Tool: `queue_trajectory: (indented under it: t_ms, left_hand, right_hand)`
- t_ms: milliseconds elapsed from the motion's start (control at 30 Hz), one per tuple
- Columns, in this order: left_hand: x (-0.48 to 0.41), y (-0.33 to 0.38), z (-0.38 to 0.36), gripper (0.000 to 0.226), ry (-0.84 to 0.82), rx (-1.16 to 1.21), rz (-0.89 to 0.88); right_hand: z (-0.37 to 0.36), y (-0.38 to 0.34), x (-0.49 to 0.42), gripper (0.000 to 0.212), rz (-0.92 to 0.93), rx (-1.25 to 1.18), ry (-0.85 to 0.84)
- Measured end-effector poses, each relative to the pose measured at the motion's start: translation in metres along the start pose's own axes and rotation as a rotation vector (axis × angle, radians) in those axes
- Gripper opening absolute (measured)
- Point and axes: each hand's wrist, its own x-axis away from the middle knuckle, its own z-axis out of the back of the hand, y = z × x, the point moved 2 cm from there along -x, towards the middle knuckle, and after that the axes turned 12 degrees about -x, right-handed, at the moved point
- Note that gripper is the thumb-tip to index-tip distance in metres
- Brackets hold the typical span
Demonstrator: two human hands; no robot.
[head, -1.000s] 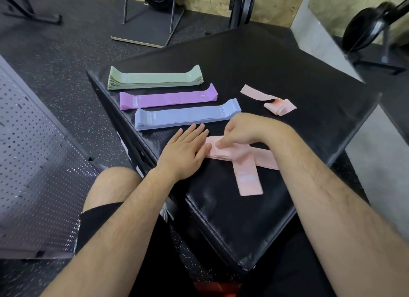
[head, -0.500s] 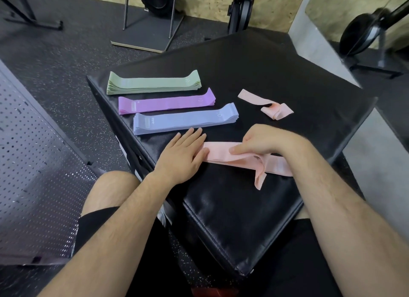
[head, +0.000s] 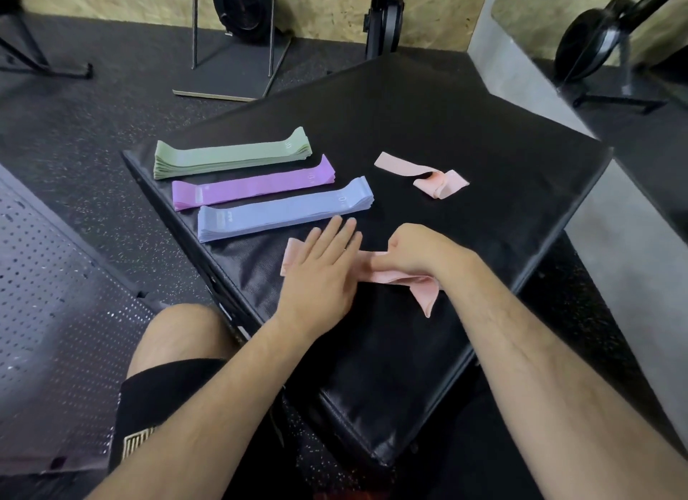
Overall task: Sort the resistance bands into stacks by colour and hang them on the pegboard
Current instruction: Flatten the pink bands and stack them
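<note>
Head view: my left hand is lying flat, fingers straight, pressing the pink bands onto the pad. My right hand is pinching them with curled fingers. Beyond, 3 are lying side by side: green stack, purple stack, blue stack. 1 loose band is lying crumpled farther right. The pegboard is sitting at my left.

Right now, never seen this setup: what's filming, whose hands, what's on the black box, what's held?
No machine: one camera worn on a person's head looks down at their bare hands. On the black padded box lie three neat stacks of resistance bands: green stack, purple stack, blue stack. A loose pink band lies crumpled farther right. Nearest the person, the left hand presses flat on the pink bands while the right hand pinches them. The pegboard sits at the left.
</note>
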Motion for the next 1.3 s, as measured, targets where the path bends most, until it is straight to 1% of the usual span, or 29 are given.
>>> queue_trajectory:
  t_ms: [100, 167, 233, 333, 467, 567, 600, 767, 967, 1033, 1100, 1133, 1200, 1233, 1300]
  left_hand:
    - [-0.005, 0.011, -0.016, 0.053, -0.142, 0.092, 0.064]
    - [-0.004, 0.009, -0.024, 0.057, -0.186, 0.095, 0.091]
    - [-0.004, 0.008, -0.025, 0.056, -0.19, 0.087, 0.087]
    - [-0.005, 0.009, -0.024, 0.053, -0.192, 0.075, 0.098]
    - [-0.004, 0.009, -0.024, 0.055, -0.2, 0.071, 0.115]
    - [-0.004, 0.01, -0.023, 0.058, -0.201, 0.072, 0.12]
    - [-0.004, 0.01, -0.023, 0.058, -0.202, 0.072, 0.12]
    - [-0.005, 0.01, -0.022, 0.055, -0.233, 0.065, 0.122]
    - [-0.009, 0.011, -0.018, 0.055, -0.266, 0.081, 0.143]
    - [-0.012, 0.016, -0.014, 0.055, -0.221, 0.042, 0.16]
    - [-0.017, 0.031, -0.009, 0.057, -0.133, -0.005, 0.112]
    - [-0.022, 0.042, -0.009, 0.058, -0.117, 0.007, 0.063]
    - [-0.031, 0.066, -0.015, 0.058, -0.145, 0.062, -0.038]
    - [-0.035, 0.075, -0.018, 0.058, -0.167, 0.086, -0.06]
    - [-0.037, 0.086, -0.025, 0.058, -0.201, 0.107, -0.043]
  right_hand:
    - [0.002, 0.002, 0.001, 0.046, 0.015, -0.029, -0.029]
    - [0.01, 0.003, 0.004, 0.043, 0.023, -0.038, -0.076]
    - [0.021, 0.004, 0.006, 0.039, 0.021, -0.036, -0.105]
    - [0.037, 0.009, 0.006, 0.041, 0.008, -0.009, -0.084]
    - [0.051, 0.022, 0.008, 0.04, -0.008, -0.01, -0.073]
    - [0.058, 0.035, 0.013, 0.025, 0.011, -0.044, -0.021]
    - [0.058, 0.039, 0.014, 0.024, 0.019, -0.056, 0.004]
    - [0.047, 0.054, 0.014, 0.027, 0.012, -0.055, 0.103]
    - [0.03, 0.071, 0.017, 0.03, 0.002, -0.053, 0.182]
    - [0.028, 0.071, 0.018, 0.029, 0.016, -0.044, 0.199]
    - [0.027, 0.069, 0.018, 0.029, 0.027, -0.026, 0.208]
    - [0.027, 0.068, 0.018, 0.028, 0.028, -0.018, 0.209]
    - [0.026, 0.067, 0.02, 0.024, 0.024, -0.01, 0.212]
    - [0.026, 0.067, 0.021, 0.021, 0.025, -0.01, 0.216]
    - [0.026, 0.071, 0.024, 0.019, 0.048, -0.027, 0.229]
